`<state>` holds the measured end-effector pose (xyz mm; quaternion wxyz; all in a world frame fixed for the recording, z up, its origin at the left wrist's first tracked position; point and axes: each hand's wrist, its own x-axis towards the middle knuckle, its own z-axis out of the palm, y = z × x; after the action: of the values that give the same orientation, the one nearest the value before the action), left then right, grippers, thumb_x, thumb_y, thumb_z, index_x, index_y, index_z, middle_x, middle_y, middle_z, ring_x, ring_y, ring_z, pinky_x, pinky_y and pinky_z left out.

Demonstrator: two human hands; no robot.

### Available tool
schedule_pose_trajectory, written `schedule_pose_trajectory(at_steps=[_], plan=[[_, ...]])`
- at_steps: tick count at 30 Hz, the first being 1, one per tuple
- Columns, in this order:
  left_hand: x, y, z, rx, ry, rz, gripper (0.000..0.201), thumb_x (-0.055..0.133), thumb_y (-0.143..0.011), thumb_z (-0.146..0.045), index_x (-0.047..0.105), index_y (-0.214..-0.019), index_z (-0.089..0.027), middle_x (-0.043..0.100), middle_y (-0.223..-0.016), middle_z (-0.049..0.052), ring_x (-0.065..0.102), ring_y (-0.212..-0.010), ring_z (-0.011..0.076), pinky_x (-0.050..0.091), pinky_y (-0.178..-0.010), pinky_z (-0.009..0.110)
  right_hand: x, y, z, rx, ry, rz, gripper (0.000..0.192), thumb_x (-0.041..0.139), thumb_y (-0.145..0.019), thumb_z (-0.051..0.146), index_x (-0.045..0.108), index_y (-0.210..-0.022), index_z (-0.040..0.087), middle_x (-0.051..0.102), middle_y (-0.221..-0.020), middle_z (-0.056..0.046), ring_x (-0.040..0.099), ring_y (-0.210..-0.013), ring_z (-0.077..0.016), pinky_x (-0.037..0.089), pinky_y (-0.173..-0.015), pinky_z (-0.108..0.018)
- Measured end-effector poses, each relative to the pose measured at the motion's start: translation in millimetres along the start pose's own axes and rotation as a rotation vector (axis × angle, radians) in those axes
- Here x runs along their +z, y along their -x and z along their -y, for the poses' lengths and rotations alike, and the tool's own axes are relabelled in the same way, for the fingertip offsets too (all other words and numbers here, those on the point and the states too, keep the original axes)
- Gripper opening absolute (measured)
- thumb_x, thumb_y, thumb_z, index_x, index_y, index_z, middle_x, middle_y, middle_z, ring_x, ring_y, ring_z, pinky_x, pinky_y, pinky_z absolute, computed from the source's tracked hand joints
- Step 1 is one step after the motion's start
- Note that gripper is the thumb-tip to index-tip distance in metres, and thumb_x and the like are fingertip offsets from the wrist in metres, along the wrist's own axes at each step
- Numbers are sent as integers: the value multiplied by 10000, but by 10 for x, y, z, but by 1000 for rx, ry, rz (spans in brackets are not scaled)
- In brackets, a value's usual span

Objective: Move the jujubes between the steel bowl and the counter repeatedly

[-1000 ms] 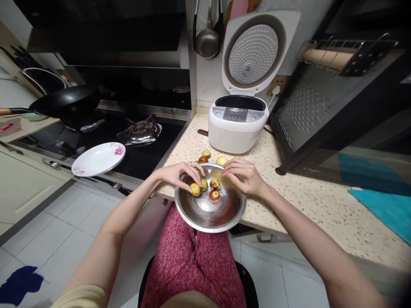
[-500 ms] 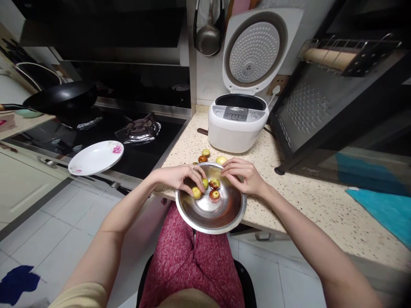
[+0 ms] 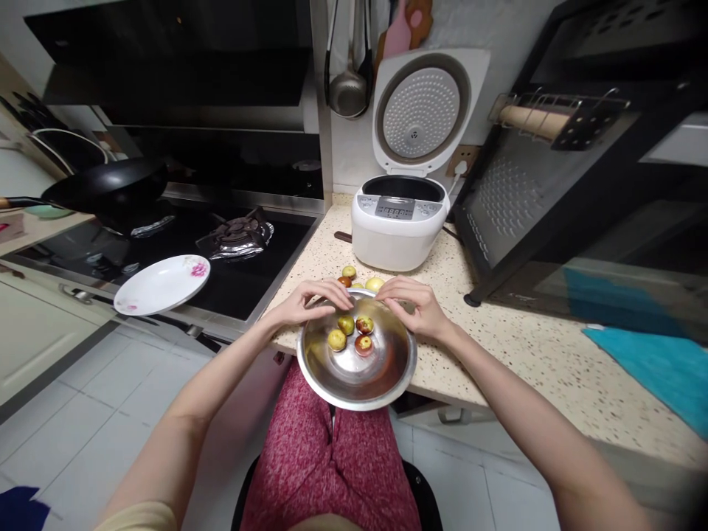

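A metal bowl [image 3: 359,391] juts over the counter's front edge, above my lap. Inside it lie several jujubes: a yellow-green one [image 3: 337,340], a greener one [image 3: 346,324] and red-brown ones [image 3: 363,345]. My left hand [image 3: 313,302] is over the bowl's far left rim, fingers stretched out, holding nothing. On the far right rim, my right hand [image 3: 414,304] grips the bowl, thumb on the inner side. More jujubes [image 3: 349,272] sit on the counter just behind the bowl, partly hidden by it and by my fingers.
Behind stands a white rice cooker [image 3: 398,236] with its lid up. To the left, a floral plate [image 3: 160,287] overhangs the stove's front edge, near a black wok [image 3: 110,184]. A black appliance [image 3: 514,214] and a blue cloth [image 3: 647,369] are on the right.
My left hand has let go of the yellow jujube in the bowl and lifted back to the far rim. My right hand stays at the rim. The camera view has shifted slightly.
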<state>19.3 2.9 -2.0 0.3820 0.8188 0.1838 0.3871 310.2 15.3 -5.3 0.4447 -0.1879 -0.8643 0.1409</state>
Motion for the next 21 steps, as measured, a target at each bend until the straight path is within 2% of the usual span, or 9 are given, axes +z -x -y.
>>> schedule_pose_trajectory(at_steps=[4,6,9,12,15,21], plan=[[3,48,76,-22,-194,-348,251,611,-1015,-383,796,-1053,-216,788,-1068,107,727,-1027,248,566,-962,443,-17,10,-59,34,70,-60,191,588,-986,193,777,-992,224,801,-948,-62,730,-901,-232,604,-841,-434],[-2,54,115,-53,-365,-435,253,580,-1031,-354,779,-1091,-209,776,-1085,101,713,-1040,236,549,-976,416,-16,26,-111,59,128,-65,190,586,-991,195,772,-1019,224,796,-971,-67,726,-912,-237,601,-839,-430],[-6,50,170,-105,-492,-380,287,526,-1052,-349,755,-1146,-204,758,-1125,104,703,-1061,237,544,-976,395,-7,54,-192,109,207,-45,205,570,-993,196,767,-1042,226,785,-1009,-79,719,-939,-252,601,-833,-435],[-13,46,201,-140,-468,-264,305,518,-1056,-378,752,-1162,-213,755,-1148,108,706,-1070,240,552,-966,385,-7,75,-248,117,246,-17,212,561,-994,191,761,-1056,224,774,-1040,-89,713,-976,-264,600,-848,-447],[-30,53,213,-114,-414,-175,298,613,-1008,-427,768,-1146,-212,761,-1144,119,717,-1067,250,554,-971,393,-15,83,-275,111,272,-12,222,551,-1002,187,755,-1083,221,768,-1067,-96,705,-998,-269,599,-864,-460],[-56,76,208,-137,-390,-145,296,738,-924,-404,779,-1151,-218,747,-1175,125,708,-1088,259,555,-941,381,-11,89,-287,98,310,16,203,550,-1016,196,744,-1076,209,757,-1069,-101,696,-986,-266,598,-841,-446]])
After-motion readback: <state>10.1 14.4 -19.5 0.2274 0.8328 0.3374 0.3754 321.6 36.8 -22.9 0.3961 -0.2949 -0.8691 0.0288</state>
